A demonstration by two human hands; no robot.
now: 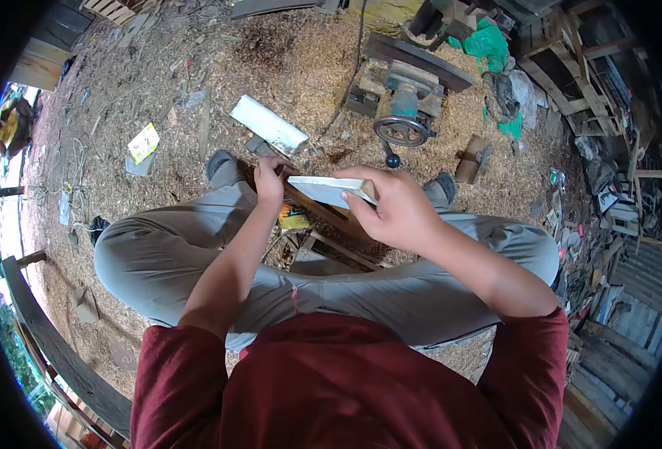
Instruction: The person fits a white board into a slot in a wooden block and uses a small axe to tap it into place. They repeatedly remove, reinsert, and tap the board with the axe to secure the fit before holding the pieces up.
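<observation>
Two hands, one pale board, in a sawdust-strewn workshop

Counted: two hands, left (pixel 269 182) and right (pixel 398 209); one pale board (pixel 329 190) held; one white plank (pixel 269 124) on the ground; one green machine (pixel 402 97); two shoes.

Soft, even daylight, faint shadows, strong fisheye bending with black corners (overexposed glare at left edge)

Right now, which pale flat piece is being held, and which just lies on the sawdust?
The pale flat wooden piece in the right hand is held; the white slab lies untouched.
</observation>
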